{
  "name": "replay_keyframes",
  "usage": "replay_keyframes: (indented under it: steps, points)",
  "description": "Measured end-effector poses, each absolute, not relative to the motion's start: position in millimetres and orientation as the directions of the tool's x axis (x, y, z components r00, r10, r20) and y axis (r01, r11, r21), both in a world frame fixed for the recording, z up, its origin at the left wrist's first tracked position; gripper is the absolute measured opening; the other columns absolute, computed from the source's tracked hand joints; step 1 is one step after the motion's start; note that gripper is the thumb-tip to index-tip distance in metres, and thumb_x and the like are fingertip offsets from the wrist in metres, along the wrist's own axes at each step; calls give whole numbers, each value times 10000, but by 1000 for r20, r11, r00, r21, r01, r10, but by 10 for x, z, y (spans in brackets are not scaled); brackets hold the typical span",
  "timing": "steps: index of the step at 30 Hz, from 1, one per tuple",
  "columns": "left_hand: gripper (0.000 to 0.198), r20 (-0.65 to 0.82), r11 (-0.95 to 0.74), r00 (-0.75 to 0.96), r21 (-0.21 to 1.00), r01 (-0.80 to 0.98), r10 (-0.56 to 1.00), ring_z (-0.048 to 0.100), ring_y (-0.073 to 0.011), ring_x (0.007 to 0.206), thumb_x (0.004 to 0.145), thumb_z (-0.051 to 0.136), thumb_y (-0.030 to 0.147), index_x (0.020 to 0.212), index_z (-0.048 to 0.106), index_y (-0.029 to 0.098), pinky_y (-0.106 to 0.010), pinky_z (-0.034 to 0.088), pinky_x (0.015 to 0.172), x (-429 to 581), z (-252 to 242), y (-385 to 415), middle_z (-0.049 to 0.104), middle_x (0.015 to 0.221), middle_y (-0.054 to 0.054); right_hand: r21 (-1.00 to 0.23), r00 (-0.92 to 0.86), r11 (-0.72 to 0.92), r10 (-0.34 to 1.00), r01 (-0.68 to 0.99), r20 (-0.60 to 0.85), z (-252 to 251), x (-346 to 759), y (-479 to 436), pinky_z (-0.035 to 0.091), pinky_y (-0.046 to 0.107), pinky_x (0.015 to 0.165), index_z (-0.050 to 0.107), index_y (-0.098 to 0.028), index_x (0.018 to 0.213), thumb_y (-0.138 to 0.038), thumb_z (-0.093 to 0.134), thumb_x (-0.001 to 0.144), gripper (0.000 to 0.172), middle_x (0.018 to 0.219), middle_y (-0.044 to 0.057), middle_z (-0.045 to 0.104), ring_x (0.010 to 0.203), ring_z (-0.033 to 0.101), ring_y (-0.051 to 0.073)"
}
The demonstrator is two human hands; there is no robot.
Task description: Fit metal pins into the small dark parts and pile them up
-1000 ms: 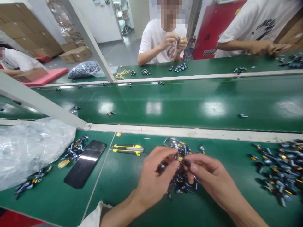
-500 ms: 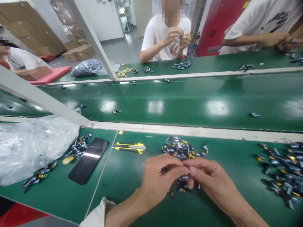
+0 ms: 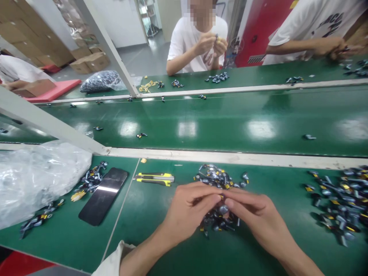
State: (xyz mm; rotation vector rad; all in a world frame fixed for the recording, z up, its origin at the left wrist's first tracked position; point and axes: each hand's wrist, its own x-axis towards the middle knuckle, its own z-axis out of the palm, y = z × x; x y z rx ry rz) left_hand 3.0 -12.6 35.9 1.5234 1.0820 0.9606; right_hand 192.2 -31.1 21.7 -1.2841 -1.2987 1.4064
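Note:
My left hand (image 3: 184,214) and my right hand (image 3: 257,216) meet over the green bench, thumbs and fingertips pinched around one small dark earbud (image 3: 223,209). Its rounded, shiny end shows below the fingertips, while the fingers cover the rest. Directly behind and beneath the hands lies a loose pile of similar dark earbuds (image 3: 212,175), several with yellow bits on them. A yellow-and-black utility knife (image 3: 155,179) lies to the left of this pile.
A black phone (image 3: 103,196) and a clear plastic bag (image 3: 43,176) lie at left, near more earbuds. Another earbud heap (image 3: 342,203) spreads at right. Beyond a white rail (image 3: 230,157) runs a green conveyor belt (image 3: 224,119) with scattered earbuds. Co-workers sit across it.
My fingertips have shifted slightly around the earbud, and its rounded end now shows more clearly. The whole view has moved a little, so things appear slightly further left.

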Motion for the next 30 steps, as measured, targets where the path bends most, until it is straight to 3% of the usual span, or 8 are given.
replay_keyframes:
  steps: [5, 8, 10, 13, 16, 19, 25, 30]
  points:
    - [211, 81, -160, 271, 946, 282, 959, 684, -146, 718, 869, 653, 89, 910, 819, 212, -232, 534, 667, 69, 325, -159, 758, 794, -18, -976, -53, -136, 988, 168, -146, 194, 1848, -333, 584, 287, 554, 871, -286, 943, -339, 763, 826, 168, 765, 45, 802, 644, 714, 231]
    - [218, 38, -116, 272, 954, 275, 961, 707, -142, 809, 942, 617, 147, 1042, 785, 242, -231, 553, 744, 100, 316, -209, 771, 905, -10, -969, 60, -122, 992, 217, -111, 189, 1829, -333, 606, 288, 571, 869, -256, 937, -305, 718, 833, 189, 757, 45, 813, 629, 734, 234]
    - [250, 47, -122, 251, 948, 295, 967, 701, -143, 811, 919, 685, 199, 1161, 723, 250, -236, 563, 767, 127, 296, -255, 758, 931, -4, -967, 120, -115, 989, 227, -89, 205, 1826, -325, 626, 290, 610, 869, -255, 921, -288, 702, 833, 191, 804, 48, 828, 674, 762, 243]
    - [358, 181, -280, 279, 884, 375, 943, 692, -164, 812, 843, 787, 212, 1184, 678, 233, -268, 571, 796, 165, 243, -303, 749, 934, -13, -973, 160, -110, 984, 205, -77, 233, 1815, -331, 647, 297, 661, 871, -267, 886, -292, 718, 823, 168, 877, 53, 840, 761, 789, 266]
    - [147, 328, -429, 300, 812, 395, 896, 701, -175, 850, 914, 695, 146, 1054, 702, 192, -285, 571, 829, 177, 213, -295, 755, 925, -42, -976, 163, -97, 985, 193, -65, 233, 1796, -365, 657, 314, 676, 873, -279, 875, -313, 745, 817, 144, 900, 53, 842, 785, 796, 281]
    - [132, 364, -436, 256, 835, 336, 895, 720, -169, 891, 917, 679, 106, 1020, 719, 179, -268, 585, 852, 175, 226, -271, 765, 961, -52, -973, 190, -79, 981, 215, -38, 203, 1778, -398, 655, 324, 683, 870, -289, 914, -319, 740, 839, 153, 918, 52, 842, 779, 792, 281]
    - [262, 424, -463, 187, 828, 316, 886, 730, -172, 985, 911, 651, 41, 1112, 755, 172, -265, 597, 917, 169, 220, -272, 768, 1094, -79, -956, 98, 19, 994, 292, 50, 155, 1783, -395, 638, 334, 729, 841, -323, 1066, -313, 691, 907, 220, 961, 43, 835, 762, 768, 253]
    - [215, 412, -442, 162, 838, 320, 897, 743, -156, 928, 892, 681, 42, 1040, 778, 164, -243, 608, 883, 141, 233, -221, 787, 1022, -65, -990, -21, -95, 995, 100, -98, 143, 1841, -339, 637, 297, 687, 830, -331, 1092, -345, 731, 887, 229, 996, 38, 825, 757, 752, 220]
